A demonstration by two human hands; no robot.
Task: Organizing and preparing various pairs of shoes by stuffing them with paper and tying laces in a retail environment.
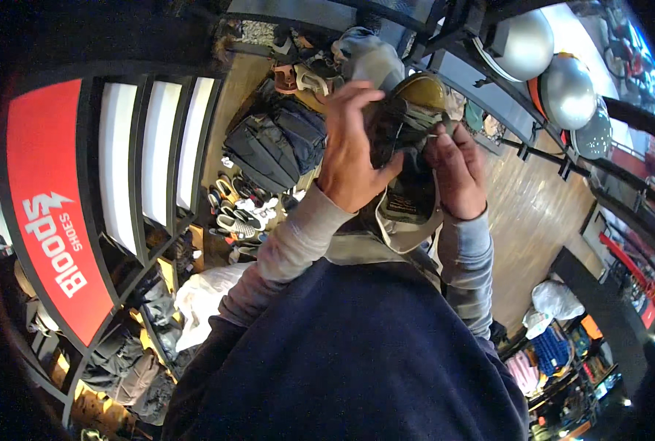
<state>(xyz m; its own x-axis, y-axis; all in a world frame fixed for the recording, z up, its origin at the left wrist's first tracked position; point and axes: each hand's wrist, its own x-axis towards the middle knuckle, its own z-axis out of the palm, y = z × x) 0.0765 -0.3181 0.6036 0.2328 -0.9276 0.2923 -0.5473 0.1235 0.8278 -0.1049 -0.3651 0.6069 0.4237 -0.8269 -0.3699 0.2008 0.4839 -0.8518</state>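
Note:
In front of my chest is a cap (410, 202), its dark inside with a label facing me and a pale band curving along its near edge. My right hand (456, 165) pinches the cap's far right side between thumb and fingers. At the cap's left is my left hand (351, 147), fingers raised and apart, the thumb reaching toward the cap's dark inside. Just beyond both hands sits an olive-gold rounded cap (420, 91). A pale grey cap (368, 57) lies farther back to its left. What exactly the right fingertips pinch is too small to make out.
Dark folded bags or clothes (280, 140) lie left of my hands, with several shoes (243, 209) nearer. A red panel (59, 209) and white-lit shelves (119, 165) stand at left. Silver helmets (568, 92) line a rack at upper right, above wooden floor (522, 206).

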